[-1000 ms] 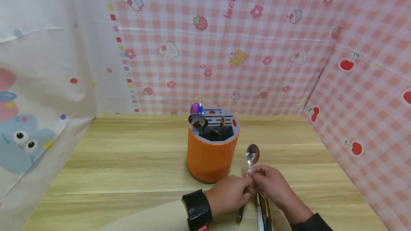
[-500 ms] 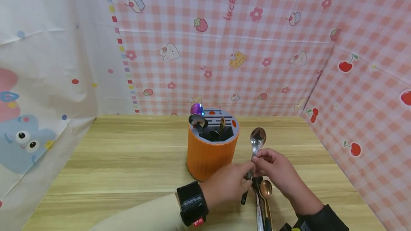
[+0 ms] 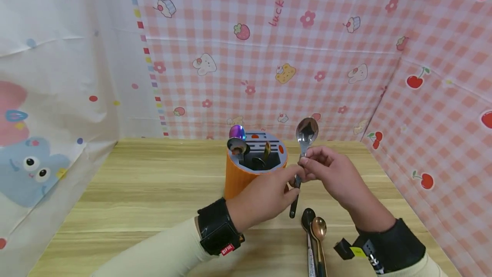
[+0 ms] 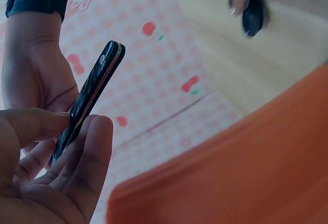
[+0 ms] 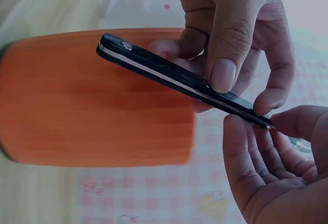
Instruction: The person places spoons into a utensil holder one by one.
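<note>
One spoon (image 3: pixel 306 138) is held above the surface (image 3: pixel 153 191), bowl toward twelve o'clock, pinched by the fingers of both the left hand (image 3: pixel 261 195) and the right hand (image 3: pixel 338 174). Should either pinch loosen, it might twist or slip. The orange holder (image 3: pixel 236 178), at nine o'clock partly behind the left hand, could be knocked; loose spoons (image 3: pixel 319 228) lie at six.

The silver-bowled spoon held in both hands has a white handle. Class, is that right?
Not quite: the handle is black, as the right wrist view shows. The silver-bowled spoon is indeed held in the left hand and right hand.
</note>
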The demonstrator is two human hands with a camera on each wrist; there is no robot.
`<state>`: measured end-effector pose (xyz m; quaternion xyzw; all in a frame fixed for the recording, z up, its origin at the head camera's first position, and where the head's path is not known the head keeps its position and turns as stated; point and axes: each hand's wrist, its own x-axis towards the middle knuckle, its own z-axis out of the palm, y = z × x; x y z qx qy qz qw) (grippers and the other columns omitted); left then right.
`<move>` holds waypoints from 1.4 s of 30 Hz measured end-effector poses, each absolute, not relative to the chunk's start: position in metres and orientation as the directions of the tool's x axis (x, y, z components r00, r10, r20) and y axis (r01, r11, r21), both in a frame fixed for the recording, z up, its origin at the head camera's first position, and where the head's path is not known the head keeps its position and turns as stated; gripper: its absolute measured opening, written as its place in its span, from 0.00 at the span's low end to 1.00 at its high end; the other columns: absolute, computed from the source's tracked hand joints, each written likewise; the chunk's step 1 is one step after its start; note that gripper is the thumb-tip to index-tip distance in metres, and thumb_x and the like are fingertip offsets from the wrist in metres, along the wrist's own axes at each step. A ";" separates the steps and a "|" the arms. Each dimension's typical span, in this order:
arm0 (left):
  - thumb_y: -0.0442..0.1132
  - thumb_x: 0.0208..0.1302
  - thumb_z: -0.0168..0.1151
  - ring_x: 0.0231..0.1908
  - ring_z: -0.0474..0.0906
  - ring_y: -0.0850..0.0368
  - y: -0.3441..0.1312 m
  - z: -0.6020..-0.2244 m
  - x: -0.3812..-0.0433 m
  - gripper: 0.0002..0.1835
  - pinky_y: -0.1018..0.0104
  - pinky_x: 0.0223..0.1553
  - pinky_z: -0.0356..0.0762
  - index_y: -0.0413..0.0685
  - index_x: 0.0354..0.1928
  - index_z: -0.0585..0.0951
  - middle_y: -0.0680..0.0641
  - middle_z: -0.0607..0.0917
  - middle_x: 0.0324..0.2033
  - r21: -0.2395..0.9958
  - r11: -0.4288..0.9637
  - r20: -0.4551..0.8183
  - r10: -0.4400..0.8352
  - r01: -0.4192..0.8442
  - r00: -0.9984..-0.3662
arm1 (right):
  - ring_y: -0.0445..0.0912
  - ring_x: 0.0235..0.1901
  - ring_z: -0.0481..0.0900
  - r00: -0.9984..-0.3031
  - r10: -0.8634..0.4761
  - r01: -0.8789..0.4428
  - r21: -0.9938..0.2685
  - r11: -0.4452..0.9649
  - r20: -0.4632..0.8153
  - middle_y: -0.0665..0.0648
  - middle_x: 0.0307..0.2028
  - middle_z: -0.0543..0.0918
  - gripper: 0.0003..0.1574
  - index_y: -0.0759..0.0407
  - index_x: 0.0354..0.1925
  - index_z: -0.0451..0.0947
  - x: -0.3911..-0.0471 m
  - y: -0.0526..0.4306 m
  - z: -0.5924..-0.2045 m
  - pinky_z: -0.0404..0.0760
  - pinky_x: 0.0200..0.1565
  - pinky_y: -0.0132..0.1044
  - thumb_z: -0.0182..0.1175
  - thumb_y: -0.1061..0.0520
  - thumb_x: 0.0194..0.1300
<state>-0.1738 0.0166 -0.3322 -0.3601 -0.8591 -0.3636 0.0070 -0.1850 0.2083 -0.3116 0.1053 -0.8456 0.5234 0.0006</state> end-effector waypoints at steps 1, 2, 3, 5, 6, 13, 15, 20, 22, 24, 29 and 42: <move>0.38 0.69 0.60 0.32 0.75 0.67 0.014 -0.327 -0.174 0.13 0.75 0.30 0.75 0.55 0.53 0.73 0.57 0.81 0.36 0.621 0.473 0.283 0.607 0.625 -0.742 | 0.51 0.37 0.83 -0.975 -0.187 -0.193 -0.883 0.427 0.123 0.63 0.38 0.81 0.21 0.63 0.46 0.74 -0.187 0.206 -0.306 0.83 0.42 0.44 0.59 0.46 0.70; 0.38 0.69 0.60 0.32 0.75 0.66 0.012 -0.323 -0.175 0.13 0.75 0.30 0.75 0.55 0.53 0.73 0.57 0.81 0.36 0.624 0.469 0.293 0.601 0.625 -0.744 | 0.51 0.38 0.83 -0.971 -0.195 -0.210 -0.879 0.429 0.137 0.63 0.39 0.81 0.20 0.62 0.46 0.74 -0.188 0.204 -0.301 0.83 0.42 0.43 0.59 0.46 0.70; 0.37 0.69 0.60 0.31 0.76 0.66 0.010 -0.318 -0.176 0.14 0.74 0.30 0.76 0.55 0.54 0.73 0.57 0.81 0.36 0.622 0.467 0.306 0.595 0.629 -0.743 | 0.51 0.38 0.83 -0.968 -0.201 -0.224 -0.876 0.427 0.149 0.63 0.39 0.81 0.20 0.62 0.46 0.74 -0.190 0.202 -0.295 0.83 0.41 0.42 0.59 0.47 0.71; 0.36 0.69 0.59 0.33 0.76 0.66 0.006 -0.310 -0.178 0.14 0.74 0.31 0.76 0.55 0.54 0.74 0.57 0.80 0.35 0.618 0.464 0.327 0.582 0.634 -0.745 | 0.51 0.38 0.82 -0.960 -0.216 -0.255 -0.876 0.410 0.179 0.63 0.40 0.80 0.19 0.64 0.46 0.73 -0.193 0.198 -0.285 0.84 0.41 0.40 0.59 0.49 0.71; 0.36 0.69 0.59 0.33 0.76 0.65 0.004 -0.306 -0.179 0.14 0.73 0.32 0.76 0.54 0.54 0.74 0.57 0.80 0.35 0.614 0.463 0.340 0.575 0.639 -0.744 | 0.51 0.39 0.82 -0.956 -0.222 -0.270 -0.876 0.399 0.194 0.64 0.41 0.80 0.18 0.64 0.46 0.73 -0.194 0.196 -0.281 0.84 0.41 0.39 0.59 0.50 0.71; 0.34 0.69 0.59 0.30 0.75 0.62 -0.007 -0.287 -0.190 0.12 0.71 0.29 0.75 0.54 0.51 0.75 0.55 0.79 0.34 0.585 0.483 0.418 0.509 0.651 -0.753 | 0.49 0.38 0.84 -0.930 -0.235 -0.353 -0.859 0.370 0.281 0.64 0.41 0.80 0.17 0.65 0.48 0.73 -0.202 0.181 -0.254 0.84 0.42 0.36 0.59 0.52 0.71; 0.34 0.69 0.59 0.30 0.75 0.62 -0.009 -0.283 -0.194 0.11 0.71 0.27 0.75 0.54 0.50 0.76 0.55 0.80 0.33 0.570 0.490 0.447 0.489 0.660 -0.749 | 0.49 0.38 0.84 -0.922 -0.238 -0.374 -0.858 0.352 0.305 0.64 0.41 0.80 0.17 0.66 0.48 0.73 -0.205 0.177 -0.249 0.84 0.42 0.36 0.58 0.53 0.72; 0.34 0.70 0.58 0.34 0.77 0.63 -0.016 -0.280 -0.201 0.10 0.69 0.32 0.78 0.54 0.50 0.77 0.53 0.83 0.36 0.540 0.504 0.492 0.461 0.674 -0.738 | 0.48 0.38 0.84 -0.901 -0.252 -0.420 -0.855 0.305 0.353 0.64 0.41 0.79 0.16 0.67 0.49 0.73 -0.212 0.170 -0.246 0.84 0.43 0.38 0.57 0.55 0.72; 0.34 0.70 0.58 0.37 0.78 0.62 -0.018 -0.281 -0.203 0.11 0.66 0.36 0.79 0.53 0.51 0.77 0.52 0.84 0.39 0.545 0.510 0.484 0.456 0.665 -0.746 | 0.48 0.38 0.84 -0.897 -0.259 -0.427 -0.854 0.297 0.358 0.64 0.41 0.79 0.16 0.68 0.49 0.73 -0.214 0.168 -0.247 0.84 0.43 0.39 0.57 0.56 0.72; 0.34 0.70 0.58 0.40 0.79 0.62 -0.020 -0.282 -0.204 0.12 0.64 0.40 0.80 0.53 0.52 0.77 0.52 0.84 0.41 0.562 0.511 0.466 0.454 0.650 -0.760 | 0.49 0.38 0.84 -0.897 -0.263 -0.426 -0.856 0.294 0.356 0.65 0.41 0.79 0.16 0.68 0.49 0.73 -0.216 0.166 -0.250 0.84 0.43 0.40 0.57 0.57 0.72; 0.33 0.70 0.57 0.40 0.79 0.62 -0.023 -0.288 -0.207 0.11 0.65 0.40 0.80 0.52 0.51 0.78 0.52 0.84 0.41 0.579 0.505 0.445 0.462 0.640 -0.767 | 0.48 0.38 0.85 -0.907 -0.254 -0.405 -0.859 0.314 0.335 0.64 0.41 0.80 0.15 0.67 0.47 0.74 -0.220 0.164 -0.260 0.84 0.42 0.39 0.59 0.55 0.71; 0.35 0.69 0.59 0.37 0.78 0.61 -0.026 -0.294 -0.207 0.12 0.69 0.36 0.79 0.49 0.53 0.78 0.51 0.84 0.45 0.611 0.523 0.393 0.450 0.593 -0.802 | 0.53 0.41 0.84 -0.923 -0.277 -0.350 -0.879 0.324 0.265 0.64 0.44 0.80 0.13 0.65 0.47 0.75 -0.223 0.165 -0.287 0.84 0.44 0.41 0.59 0.56 0.71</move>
